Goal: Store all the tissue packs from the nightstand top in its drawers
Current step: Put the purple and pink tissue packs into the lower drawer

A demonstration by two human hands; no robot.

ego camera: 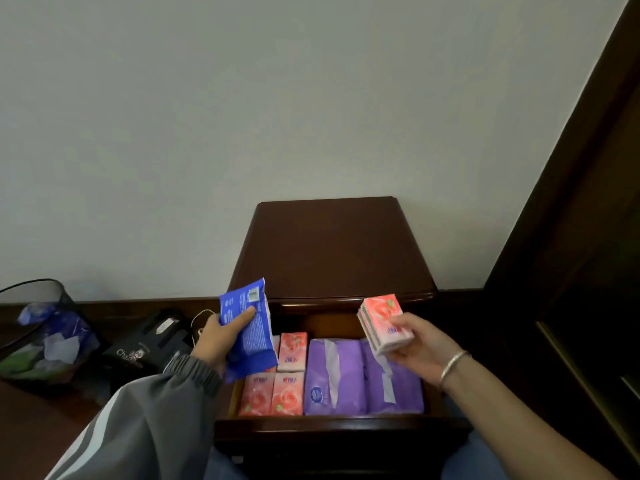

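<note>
Closest of all, a grey sleeve (138, 420) with a pale stripe fills the lower left corner and runs up to the left hand. Far left, on the dark floor, stands a black mesh wastebasket (64, 303) holding crumpled blue, white and green scraps. Just right of it lies a black bag (149, 344) with pale lettering, and a white cord (201, 320) loops beside the bag's far end.

The left hand (218, 337) grips a blue tissue pack (251, 334), upright and a little tilted, over the drawer's left edge. Its thumb lies flat across the printed face, while the other fingers are hidden behind the pack.

Behind and to the right stands the nightstand (329, 251), dark polished wood against a pale wall (277, 98). Its top drawer (329, 426) is pulled out toward the camera. Inside, at the left, small pink packs (288, 393) lie flat in two rows, partly covered by the blue one. To their right two large purple packs (334, 375) lie side by side, touching, and fill the rest of the drawer.

Above the right-hand purple pack, clear of it, the right hand (422, 344) holds a pink stack (384, 320) of small packs, tilted. The thumb presses on the upper face and the curled fingers support the packs from beneath. A silver bracelet (453, 363) circles the right wrist. At the far right rises a dark wooden panel (571, 237).
</note>
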